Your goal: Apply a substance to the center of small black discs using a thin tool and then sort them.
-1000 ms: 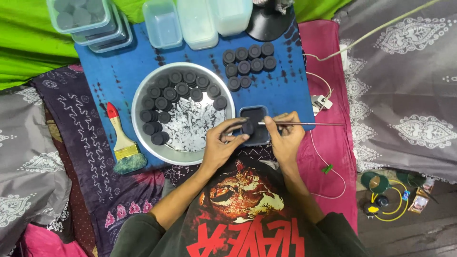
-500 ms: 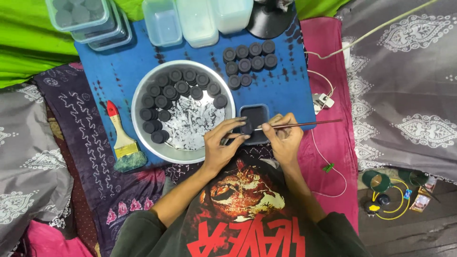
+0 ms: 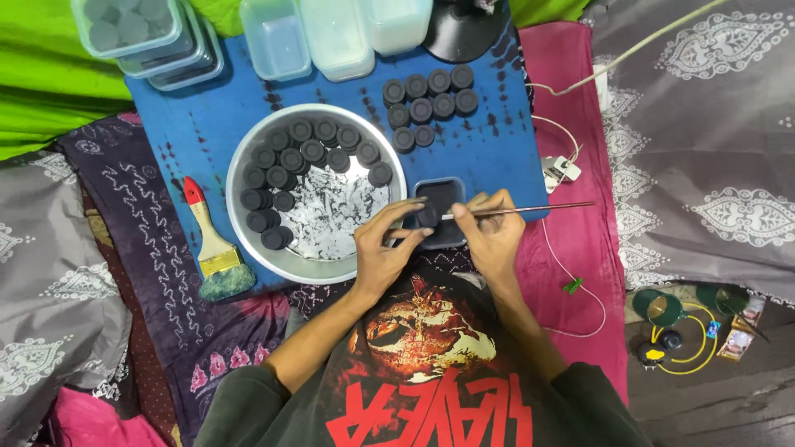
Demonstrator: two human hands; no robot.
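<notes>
Over the small dark square tray (image 3: pixel 451 192) at the near edge of the blue cloth (image 3: pixel 207 116), the left hand (image 3: pixel 385 252) pinches a round black disc (image 3: pixel 427 217) between thumb and fingertips, the fingers curled close around it. The right hand (image 3: pixel 490 232) is just beside it, closed on a thin metal rod (image 3: pixel 530 209) like on a pen; the rod's long end points to the right, and its tip meets the disc.

Left of the hands stands a round metal bowl (image 3: pixel 331 266), shiny at the rim and stained with black powder inside. Many black discs of the same kind (image 3: pixel 310 151) lie in it along the far and left side. Another group of discs (image 3: pixel 429 106) sits in rows on the blue cloth, beyond the tray.

Along the far edge of the cloth stand clear plastic boxes (image 3: pixel 335 37), rectangular with rounded corners; the stacked boxes (image 3: pixel 132 29) at the left have grey round pieces inside. A paint brush (image 3: pixel 211 244) with red tip, pale wooden handle and dark green bristles lies left of the bowl. A pink cloth (image 3: pixel 571 124) with a thin white cable (image 3: pixel 580 281) is at the right.
</notes>
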